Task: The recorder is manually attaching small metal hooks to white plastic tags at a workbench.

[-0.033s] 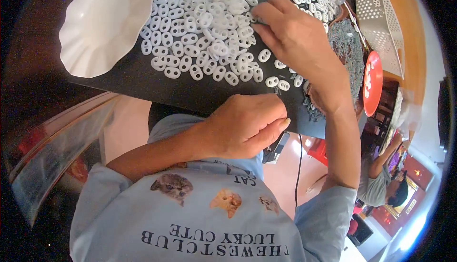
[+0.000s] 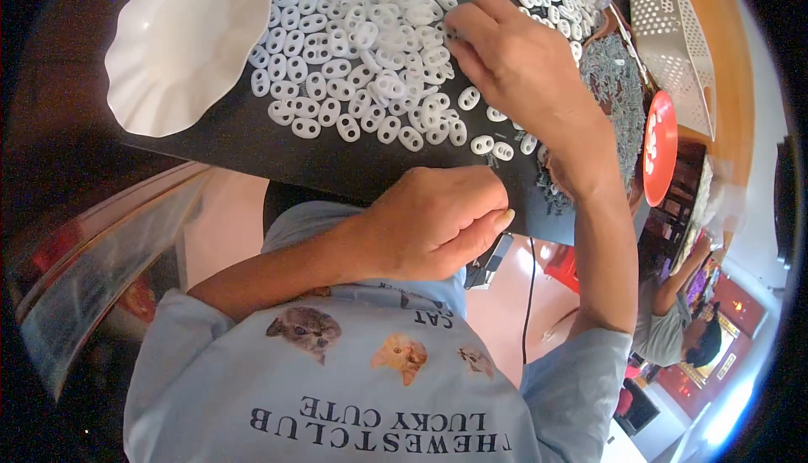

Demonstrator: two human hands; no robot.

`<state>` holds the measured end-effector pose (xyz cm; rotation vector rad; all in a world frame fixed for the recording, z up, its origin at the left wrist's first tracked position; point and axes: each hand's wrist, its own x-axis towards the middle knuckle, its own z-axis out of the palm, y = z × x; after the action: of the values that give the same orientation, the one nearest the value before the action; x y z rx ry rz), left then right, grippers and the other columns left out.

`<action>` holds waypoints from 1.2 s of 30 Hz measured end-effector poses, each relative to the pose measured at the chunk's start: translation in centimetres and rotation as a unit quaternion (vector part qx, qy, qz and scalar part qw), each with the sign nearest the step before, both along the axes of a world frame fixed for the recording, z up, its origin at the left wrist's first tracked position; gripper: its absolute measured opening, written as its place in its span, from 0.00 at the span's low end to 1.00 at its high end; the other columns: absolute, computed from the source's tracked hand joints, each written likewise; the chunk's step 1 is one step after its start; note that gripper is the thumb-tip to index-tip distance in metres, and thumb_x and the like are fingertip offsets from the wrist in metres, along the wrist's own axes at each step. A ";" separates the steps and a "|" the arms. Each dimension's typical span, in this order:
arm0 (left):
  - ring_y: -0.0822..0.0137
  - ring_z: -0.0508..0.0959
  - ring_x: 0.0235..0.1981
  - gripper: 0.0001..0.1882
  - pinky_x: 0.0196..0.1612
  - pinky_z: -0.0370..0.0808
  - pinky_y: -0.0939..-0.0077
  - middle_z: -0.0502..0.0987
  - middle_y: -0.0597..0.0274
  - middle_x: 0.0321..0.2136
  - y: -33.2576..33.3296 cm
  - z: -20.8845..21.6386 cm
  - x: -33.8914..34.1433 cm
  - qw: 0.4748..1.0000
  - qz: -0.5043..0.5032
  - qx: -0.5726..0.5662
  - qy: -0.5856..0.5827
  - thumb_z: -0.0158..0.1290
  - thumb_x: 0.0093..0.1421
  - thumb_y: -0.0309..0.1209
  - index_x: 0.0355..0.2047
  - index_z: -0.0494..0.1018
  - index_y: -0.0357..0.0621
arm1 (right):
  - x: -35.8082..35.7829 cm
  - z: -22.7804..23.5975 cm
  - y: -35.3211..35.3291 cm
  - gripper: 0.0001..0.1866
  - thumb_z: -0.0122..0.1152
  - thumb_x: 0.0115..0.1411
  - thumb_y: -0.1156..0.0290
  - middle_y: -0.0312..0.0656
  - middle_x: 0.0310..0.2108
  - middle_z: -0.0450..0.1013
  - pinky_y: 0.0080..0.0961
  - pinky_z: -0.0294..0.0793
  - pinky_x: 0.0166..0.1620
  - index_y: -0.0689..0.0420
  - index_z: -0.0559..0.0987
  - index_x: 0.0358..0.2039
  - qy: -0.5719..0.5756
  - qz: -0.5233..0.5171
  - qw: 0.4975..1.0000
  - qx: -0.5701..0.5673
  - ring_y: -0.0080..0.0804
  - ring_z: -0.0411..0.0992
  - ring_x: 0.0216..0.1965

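Note:
Loose white oval plastic pieces, each with two holes (image 2: 349,127), lie spread and heaped over a black tabletop (image 2: 219,147). At the right side of this heap is my right hand (image 2: 530,67), its thumb and fingers closed together in a pinch. Something small and dark shows at those fingertips, too little of it to name. My left hand (image 2: 438,220) is held closed by the table's front edge, thumb pressed against the curled index finger. What it holds, if anything, is hidden. Beyond my right wrist is a pile of small grey spring-like pieces (image 2: 614,80).
A white wavy-rimmed dish (image 2: 135,84) stands at the left. On the right are a red plate (image 2: 662,130) with a few white pieces and a white perforated basket (image 2: 673,50). A black cable (image 2: 529,303) hangs below the table. Another person (image 2: 673,320) works farther right.

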<state>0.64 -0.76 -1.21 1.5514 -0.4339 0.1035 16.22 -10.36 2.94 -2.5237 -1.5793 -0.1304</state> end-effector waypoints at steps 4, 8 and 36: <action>0.56 0.72 0.21 0.03 0.24 0.68 0.66 0.69 0.55 0.21 0.1 -0.1 0.0 1.000 0.000 -0.001 0.004 0.51 0.58 0.24 0.29 0.68 0.39 | -0.2 0.0 0.6 0.07 0.58 0.56 0.73 0.43 0.30 0.67 0.36 0.72 0.29 0.56 0.73 0.36 -0.024 -0.003 0.999 -0.030 0.44 0.72 0.28; 0.58 0.71 0.20 0.03 0.24 0.67 0.68 0.69 0.55 0.22 0.2 0.2 -0.1 1.000 -0.007 -0.022 0.021 0.51 0.59 0.25 0.29 0.68 0.39 | -0.5 0.4 -1.3 0.04 0.55 0.56 0.77 0.44 0.27 0.66 0.30 0.69 0.30 0.59 0.73 0.34 0.082 -0.008 0.992 0.095 0.40 0.69 0.25; 0.72 0.69 0.21 0.06 0.25 0.65 0.78 0.70 0.61 0.21 1.0 1.2 -0.1 0.990 -0.078 -0.027 0.113 0.46 0.60 0.23 0.28 0.71 0.34 | -9.6 2.5 -8.4 0.06 0.58 0.59 0.74 0.42 0.22 0.67 0.30 0.66 0.26 0.62 0.72 0.28 0.432 -0.038 0.868 0.243 0.36 0.68 0.23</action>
<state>0.58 0.21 -0.04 1.4513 -0.3692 -0.1791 6.66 -18.72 5.44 -1.8156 -0.9204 0.4724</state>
